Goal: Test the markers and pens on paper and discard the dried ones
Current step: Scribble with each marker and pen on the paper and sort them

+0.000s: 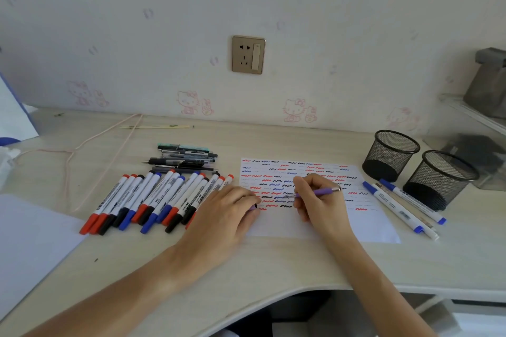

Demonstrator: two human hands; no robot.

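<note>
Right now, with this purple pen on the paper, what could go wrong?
1. The right hand holds the purple pen over fresh squiggles on the paper; its heel may smear wet ink.
2. The paper is nearly full, so a faint new mark could get lost among old ones.
3. The left hand rests against the row of markers, and a few markers lie apart on the right; a nudge could mix tested with untested.

Pale wall [328,8], cartoon-cat decals; brass socket [248,55]; light wood desk [273,262], daylight.
</note>
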